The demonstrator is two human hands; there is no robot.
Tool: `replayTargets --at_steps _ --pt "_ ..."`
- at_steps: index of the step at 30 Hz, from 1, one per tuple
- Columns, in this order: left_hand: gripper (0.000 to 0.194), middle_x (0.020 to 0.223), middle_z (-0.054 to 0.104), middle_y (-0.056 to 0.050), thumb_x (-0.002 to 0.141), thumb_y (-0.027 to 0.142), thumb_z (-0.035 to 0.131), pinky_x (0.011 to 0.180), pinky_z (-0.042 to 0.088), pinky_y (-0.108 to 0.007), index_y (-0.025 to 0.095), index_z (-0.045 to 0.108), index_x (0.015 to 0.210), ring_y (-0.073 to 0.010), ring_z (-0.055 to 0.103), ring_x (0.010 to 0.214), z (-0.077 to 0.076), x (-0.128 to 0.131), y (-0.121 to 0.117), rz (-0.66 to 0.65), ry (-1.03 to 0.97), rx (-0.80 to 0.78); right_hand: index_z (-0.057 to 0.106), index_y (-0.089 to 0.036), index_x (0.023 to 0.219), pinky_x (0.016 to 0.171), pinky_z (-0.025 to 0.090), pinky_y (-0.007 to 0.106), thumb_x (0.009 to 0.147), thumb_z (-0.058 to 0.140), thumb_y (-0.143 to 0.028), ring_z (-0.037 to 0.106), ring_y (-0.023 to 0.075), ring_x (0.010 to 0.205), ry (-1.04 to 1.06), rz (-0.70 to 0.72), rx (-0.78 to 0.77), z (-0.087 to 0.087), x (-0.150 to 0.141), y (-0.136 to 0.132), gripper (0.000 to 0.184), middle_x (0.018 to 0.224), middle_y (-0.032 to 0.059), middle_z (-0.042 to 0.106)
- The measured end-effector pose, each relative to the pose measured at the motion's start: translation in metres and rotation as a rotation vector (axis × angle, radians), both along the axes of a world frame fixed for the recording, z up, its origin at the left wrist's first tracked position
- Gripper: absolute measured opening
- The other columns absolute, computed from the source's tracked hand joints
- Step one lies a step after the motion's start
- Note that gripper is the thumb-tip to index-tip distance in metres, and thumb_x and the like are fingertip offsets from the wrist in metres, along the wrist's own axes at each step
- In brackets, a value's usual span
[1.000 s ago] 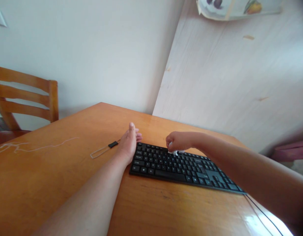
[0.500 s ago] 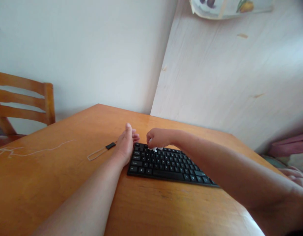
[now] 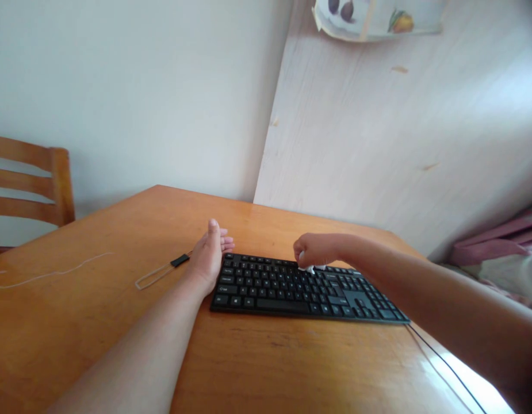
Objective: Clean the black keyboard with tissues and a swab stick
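Note:
A black keyboard [image 3: 274, 290] lies flat on the wooden table. My left hand [image 3: 209, 253] rests on its edge at the keyboard's left end, thumb up and fingers stretched out, holding nothing. Closed around a crumpled white tissue [image 3: 307, 268], my right hand [image 3: 317, 249] is over the upper middle rows of keys. The tissue pokes out below the fist and touches the keys there; the rest of it is hidden in the fingers.
Left of my left hand lies a pale loop with a black clip-like piece [image 3: 180, 260]. White string [image 3: 54, 278] trails across the table [image 3: 119, 322] at far left. A wooden chair [image 3: 61, 184] stands beyond. The keyboard's black cable [image 3: 447, 365] runs off toward the lower right.
My right hand has slid rightward along the upper keys with the tissue. My left hand stays at the keyboard's left end. The whole view has shifted slightly.

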State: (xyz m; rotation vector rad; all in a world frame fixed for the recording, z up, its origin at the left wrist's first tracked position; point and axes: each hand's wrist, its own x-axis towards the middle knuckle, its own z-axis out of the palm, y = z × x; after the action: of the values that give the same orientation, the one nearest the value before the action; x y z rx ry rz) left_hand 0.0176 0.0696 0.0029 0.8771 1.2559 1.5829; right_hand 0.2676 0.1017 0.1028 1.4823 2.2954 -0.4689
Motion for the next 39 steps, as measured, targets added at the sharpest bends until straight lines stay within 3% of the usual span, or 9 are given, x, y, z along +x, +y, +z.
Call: replayTargets --at_steps 3,11,14,18,32,39 --pt "0.079 0.098 0.072 -0.017 0.084 0.08 0.034 0.082 0.053 -0.037 0.011 0.065 0.109 -0.0248 0.07 0.089 0.001 0.0 -0.001 -0.003 -0.01 -0.01 0.074 -0.015 0.084 0.057 0.041 0.025 0.066 0.06 -0.017 0.063 0.0166 0.069 -0.02 0.002 -0.01 0.001 -0.005 -0.001 0.023 0.08 0.0057 0.073" --pt "0.079 0.099 0.071 -0.015 0.085 0.08 0.033 0.081 0.053 -0.034 0.011 0.063 0.108 -0.0216 0.069 0.086 0.007 0.002 -0.005 -0.005 -0.03 -0.027 0.074 -0.011 0.089 0.055 0.042 0.024 0.068 0.057 -0.015 0.064 0.0165 0.068 0.05 0.118 -0.002 0.006 -0.067 -0.009 0.027 0.083 0.0096 0.074" --pt "0.078 0.099 0.071 -0.015 0.086 0.079 0.033 0.08 0.053 -0.033 0.011 0.063 0.109 -0.0205 0.068 0.084 0.008 0.002 -0.005 -0.011 -0.034 -0.027 0.074 -0.011 0.086 0.056 0.042 0.024 0.069 0.058 -0.016 0.063 0.0165 0.069 0.067 0.14 0.015 0.005 -0.075 -0.009 0.024 0.084 0.01 0.074" --pt "0.076 0.097 0.071 -0.015 0.088 0.076 0.032 0.081 0.053 -0.035 0.01 0.063 0.11 -0.0207 0.069 0.085 0.004 0.0 -0.002 -0.024 -0.018 -0.026 0.073 -0.011 0.09 0.055 0.042 0.023 0.07 0.057 -0.017 0.063 0.0156 0.067 0.088 0.077 -0.014 0.004 -0.059 -0.009 0.026 0.083 0.0094 0.074" --pt "0.076 0.098 0.072 -0.017 0.09 0.073 0.034 0.091 0.053 -0.039 0.007 0.063 0.113 -0.0234 0.07 0.093 0.006 -0.002 -0.003 -0.029 -0.005 -0.007 0.072 -0.014 0.084 0.055 0.04 0.023 0.067 0.059 -0.014 0.062 0.0156 0.066 0.05 -0.166 0.03 0.003 0.053 -0.02 0.022 0.075 0.0049 0.071" --pt "0.075 0.097 0.072 -0.016 0.091 0.072 0.031 0.092 0.053 -0.039 0.007 0.064 0.111 -0.0232 0.069 0.092 0.008 -0.002 -0.003 -0.026 0.017 -0.022 0.072 -0.014 0.085 0.055 0.041 0.023 0.067 0.059 -0.014 0.061 0.0151 0.063 0.082 -0.176 0.041 0.001 0.05 -0.023 0.023 0.073 0.0049 0.07"
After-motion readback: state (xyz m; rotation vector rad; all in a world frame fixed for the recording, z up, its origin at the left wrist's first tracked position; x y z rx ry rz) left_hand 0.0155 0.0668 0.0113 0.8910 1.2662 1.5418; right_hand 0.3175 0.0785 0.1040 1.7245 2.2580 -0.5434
